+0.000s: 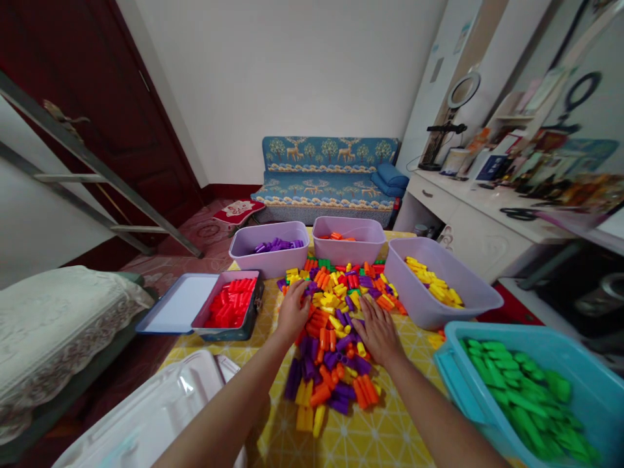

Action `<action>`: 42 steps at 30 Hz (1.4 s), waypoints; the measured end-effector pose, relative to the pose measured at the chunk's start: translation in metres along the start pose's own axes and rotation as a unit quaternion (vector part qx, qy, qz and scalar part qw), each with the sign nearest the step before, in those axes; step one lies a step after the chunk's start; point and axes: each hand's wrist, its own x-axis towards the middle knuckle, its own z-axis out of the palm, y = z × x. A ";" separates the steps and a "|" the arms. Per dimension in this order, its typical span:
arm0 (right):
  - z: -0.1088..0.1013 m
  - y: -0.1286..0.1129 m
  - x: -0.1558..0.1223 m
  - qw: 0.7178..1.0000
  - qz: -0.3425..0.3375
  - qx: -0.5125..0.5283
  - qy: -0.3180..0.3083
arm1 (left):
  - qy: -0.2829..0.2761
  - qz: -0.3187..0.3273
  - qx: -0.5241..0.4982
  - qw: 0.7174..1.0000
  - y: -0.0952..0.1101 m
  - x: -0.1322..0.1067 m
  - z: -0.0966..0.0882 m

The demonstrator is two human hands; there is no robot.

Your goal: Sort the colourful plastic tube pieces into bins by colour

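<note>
A heap of small plastic tube pieces (336, 312) in orange, yellow, purple, red and green covers the middle of a table with a yellow patterned cloth (370, 435). My left hand (292, 311) lies on the heap's left side, fingers stretched toward the pieces. My right hand (377, 331) rests flat on the heap's right side, fingers spread. Neither hand visibly holds a piece.
Lilac tubs hold purple pieces (270, 247), orange pieces (348, 237) and yellow pieces (439, 283). A tin (229, 305) with red pieces sits left, its lid open. A teal bin (526, 390) holds green pieces. A white lid (146, 416) lies front left. Sofa, desk and ladder stand around.
</note>
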 end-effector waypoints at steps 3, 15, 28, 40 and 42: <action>0.000 0.000 0.000 1.000 0.002 0.000 0.002 | -0.079 -0.019 0.029 0.996 0.001 0.014 0.000; 0.010 0.004 -0.001 1.000 0.001 -0.003 0.004 | -0.007 -0.229 -0.257 0.939 0.003 0.022 0.007; 0.008 0.004 0.000 1.000 -0.003 0.007 -0.002 | -0.077 -0.295 -0.332 0.893 0.016 0.072 -0.053; 0.008 0.004 0.000 1.000 -0.001 0.009 0.013 | -0.031 -0.165 -0.205 0.964 -0.010 0.080 -0.064; 0.008 0.004 0.000 1.000 -0.002 0.011 0.011 | -0.054 -0.153 -0.166 0.973 -0.019 0.059 -0.051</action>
